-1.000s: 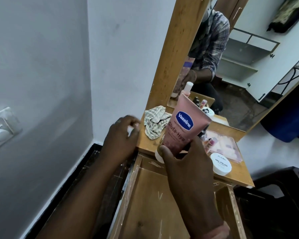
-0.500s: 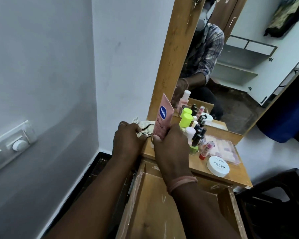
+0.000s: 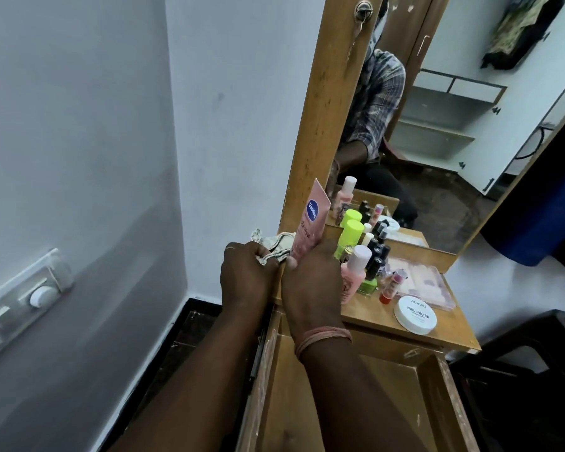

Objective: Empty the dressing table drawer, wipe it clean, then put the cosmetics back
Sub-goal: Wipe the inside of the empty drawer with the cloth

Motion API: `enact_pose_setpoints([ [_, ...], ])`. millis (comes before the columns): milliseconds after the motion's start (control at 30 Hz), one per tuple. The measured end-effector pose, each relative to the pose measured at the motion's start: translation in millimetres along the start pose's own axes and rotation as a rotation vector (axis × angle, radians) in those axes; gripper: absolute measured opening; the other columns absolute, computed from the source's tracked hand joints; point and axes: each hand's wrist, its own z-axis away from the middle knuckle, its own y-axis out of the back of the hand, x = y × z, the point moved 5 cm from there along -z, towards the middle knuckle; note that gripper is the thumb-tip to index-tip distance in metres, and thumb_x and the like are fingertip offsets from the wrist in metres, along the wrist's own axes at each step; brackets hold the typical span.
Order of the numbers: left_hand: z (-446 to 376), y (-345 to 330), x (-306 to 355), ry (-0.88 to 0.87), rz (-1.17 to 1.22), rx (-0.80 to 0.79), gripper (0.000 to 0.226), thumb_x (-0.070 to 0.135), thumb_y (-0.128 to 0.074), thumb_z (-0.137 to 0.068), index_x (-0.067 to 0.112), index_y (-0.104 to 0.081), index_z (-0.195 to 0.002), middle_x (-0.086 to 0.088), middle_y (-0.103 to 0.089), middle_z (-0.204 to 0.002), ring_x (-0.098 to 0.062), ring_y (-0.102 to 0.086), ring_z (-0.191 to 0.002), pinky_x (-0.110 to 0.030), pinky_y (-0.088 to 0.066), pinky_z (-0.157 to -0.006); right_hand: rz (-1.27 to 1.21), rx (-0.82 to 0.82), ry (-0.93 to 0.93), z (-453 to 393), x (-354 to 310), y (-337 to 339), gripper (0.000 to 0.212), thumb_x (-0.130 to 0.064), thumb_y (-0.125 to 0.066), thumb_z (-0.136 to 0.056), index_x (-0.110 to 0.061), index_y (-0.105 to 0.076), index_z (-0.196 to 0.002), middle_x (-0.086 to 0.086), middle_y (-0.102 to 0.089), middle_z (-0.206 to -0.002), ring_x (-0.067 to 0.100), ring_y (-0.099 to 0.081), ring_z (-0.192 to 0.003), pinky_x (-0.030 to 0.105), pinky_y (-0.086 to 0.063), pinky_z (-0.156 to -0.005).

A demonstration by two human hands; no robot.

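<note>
From the head view, the right hand [image 3: 310, 282] has its grip closed around the base of a pink tube [image 3: 309, 228] marked "Vaseline", standing upright at the tabletop's [image 3: 372, 313] left end. The left hand [image 3: 245, 278] pinches a crumpled cloth [image 3: 276, 244] just beside it. Crowded to the right stand a pink bottle [image 3: 354, 272], green-capped bottles [image 3: 351, 234] and a white jar [image 3: 415, 314] reading "NAIL POLISH". The open drawer [image 3: 356, 402] lies below, under the forearms.

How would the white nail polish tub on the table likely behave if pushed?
The tub is low, wide and lies flat, so it would probably slide rather than tip. Its round rim might roll if it were upended. It looks like light plastic.
</note>
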Motion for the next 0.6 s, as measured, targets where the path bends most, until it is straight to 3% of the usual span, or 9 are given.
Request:
enact_pose_setpoints([
  [100, 3.0, 12.7, -9.4, 0.075, 0.041, 0.05, 0.017, 0.031, -0.08, -0.076, 0.019, -0.077, -0.088, -0.006, -0.071, -0.093, -0.02, -0.066, -0.08, -0.026, -0.041, -0.067, 0.018, -0.029, 0.038, 20.3, -4.9, 11.8, 0.066, -0.031, -0.067, -0.094, -0.003, -0.035, -0.143, 0.009, -0.069, -0.121, 0.025, -0.069, -0.109, 0.037, -0.06, -0.087],
  [233, 30.5, 52.5, -6.0, 0.213, 0.22, 0.148, 0.017, 0.029, -0.079, -0.083, 0.014, -0.073, -0.087, 0.005, -0.068, -0.076, -0.019, -0.065, -0.076, -0.028, -0.04, -0.071, 0.06, -0.141, 0.076, 62.2, -2.1, 27.1, 0.044, -0.044, -0.062, -0.095, -0.014, -0.051, -0.125, 0.006, -0.07, -0.11, 0.025, -0.069, -0.1, 0.038, -0.057, -0.081],
  [400, 86.3, 88.1, 8.8, 0.302, 0.396, 0.128, 0.027, 0.036, -0.079, -0.086, 0.016, -0.077, -0.104, 0.01, -0.071, -0.08, -0.019, -0.07, -0.089, -0.035, -0.053, -0.084, -0.027, -0.194, 0.145, 102.1, 12.0, 43.0, 0.027, -0.049, -0.059, -0.094, -0.022, -0.057, -0.097, -0.003, -0.069, -0.091, 0.019, -0.067, -0.086, 0.031, -0.046, -0.066],
  [500, 129.2, 101.4, 18.7, 0.332, 0.454, 0.035, 0.027, 0.041, -0.083, -0.082, 0.018, -0.078, -0.096, 0.002, -0.078, -0.09, -0.017, -0.074, -0.086, -0.039, -0.06, -0.081, -0.273, -0.19, 0.125, 121.9, 18.9, 62.1, 0.03, -0.053, -0.058, -0.095, -0.032, -0.057, -0.116, -0.014, -0.068, -0.107, 0.006, -0.065, -0.101, 0.032, -0.055, -0.084],
  [600, 175.3, 103.0, 35.2, 0.328, 0.479, -0.121, 0.017, 0.03, -0.084, -0.083, 0.016, -0.077, -0.088, 0.001, -0.076, -0.075, -0.004, -0.066, -0.059, -0.023, -0.05, -0.055, -0.599, -0.272, -0.018, 137.7, 38.3, 73.3, 0.054, -0.062, -0.054, -0.093, -0.044, -0.042, -0.142, -0.015, -0.061, -0.135, 0.002, -0.061, -0.119, 0.036, -0.053, -0.1],
])
